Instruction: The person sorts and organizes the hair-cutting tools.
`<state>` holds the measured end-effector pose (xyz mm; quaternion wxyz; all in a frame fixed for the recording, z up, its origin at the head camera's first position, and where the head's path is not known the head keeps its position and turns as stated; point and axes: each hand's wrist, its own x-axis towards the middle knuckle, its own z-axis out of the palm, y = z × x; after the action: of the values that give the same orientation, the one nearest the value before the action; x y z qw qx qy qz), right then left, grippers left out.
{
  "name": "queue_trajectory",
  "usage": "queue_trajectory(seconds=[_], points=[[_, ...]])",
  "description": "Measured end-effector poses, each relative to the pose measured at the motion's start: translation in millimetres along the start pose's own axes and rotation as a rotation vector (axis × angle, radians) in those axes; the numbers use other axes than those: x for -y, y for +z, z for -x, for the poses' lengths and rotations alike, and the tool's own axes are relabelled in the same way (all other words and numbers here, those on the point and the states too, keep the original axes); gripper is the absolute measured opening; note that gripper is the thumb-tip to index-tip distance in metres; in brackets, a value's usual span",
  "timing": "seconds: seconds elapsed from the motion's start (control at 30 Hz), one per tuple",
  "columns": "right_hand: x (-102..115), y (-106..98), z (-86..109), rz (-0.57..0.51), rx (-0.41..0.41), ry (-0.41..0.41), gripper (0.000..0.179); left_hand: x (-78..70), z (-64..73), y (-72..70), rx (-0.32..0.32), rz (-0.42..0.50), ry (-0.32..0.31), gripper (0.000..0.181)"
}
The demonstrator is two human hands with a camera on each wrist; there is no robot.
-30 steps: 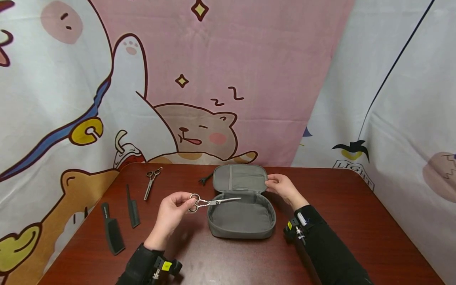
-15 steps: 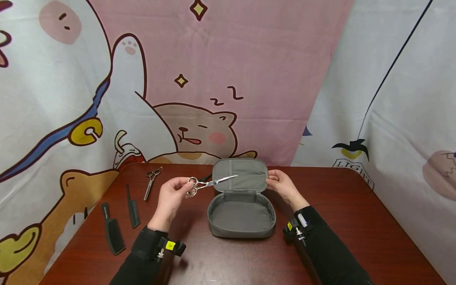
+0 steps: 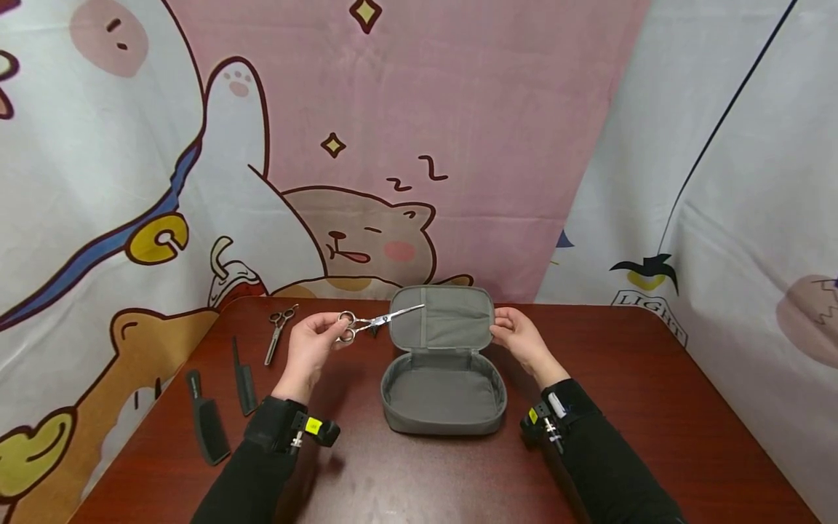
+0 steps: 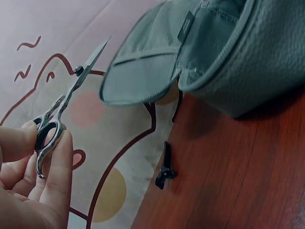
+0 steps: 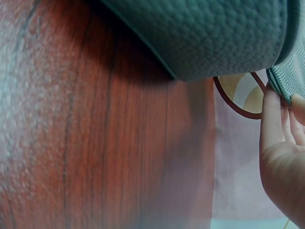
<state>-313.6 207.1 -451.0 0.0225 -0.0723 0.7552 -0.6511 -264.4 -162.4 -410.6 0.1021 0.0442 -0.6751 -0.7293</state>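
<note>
My left hand (image 3: pixel 308 355) pinches silver scissors (image 3: pixel 381 321) by their finger rings, with the blades pointing right, in front of the raised lid (image 3: pixel 458 320) of a grey zip case (image 3: pixel 445 426). In the left wrist view, the thumb and fingers press on the ring handles of the scissors (image 4: pixel 71 90), clear of the case. At the lid's right edge, my right hand (image 3: pixel 521 342) pinches the rim between thumb and fingers. The right wrist view catches only part of this grip on the lid edge (image 5: pixel 286 78). No object shows inside the case's lower part.
On the left of the brown table (image 3: pixel 628 422) lie a second pair of scissors (image 3: pixel 276 340), a narrow dark comb (image 3: pixel 245 389) and a wide dark comb (image 3: pixel 211 433). A black clip (image 4: pixel 166 171) lies behind the case. A printed cloth (image 3: pixel 511 145) hangs behind.
My left hand has lifted the scissors up and slightly left, from over the case's lower part to before the lid. My right hand has raised the lid a little more upright.
</note>
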Motion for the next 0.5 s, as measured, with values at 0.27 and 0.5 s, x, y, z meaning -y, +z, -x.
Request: queue_trajectory(seconds=[0.27,0.5], points=[[1,-3,4.2,-0.01,0.008,-0.03,0.033,3.7,-7.4,-1.7,-0.018,-0.027,-0.014,0.024],[0,-2,4.9,-0.048,0.008,-0.072,0.032,5.0,-13.0,-1.3,-0.007,-0.02,-0.038,0.026]])
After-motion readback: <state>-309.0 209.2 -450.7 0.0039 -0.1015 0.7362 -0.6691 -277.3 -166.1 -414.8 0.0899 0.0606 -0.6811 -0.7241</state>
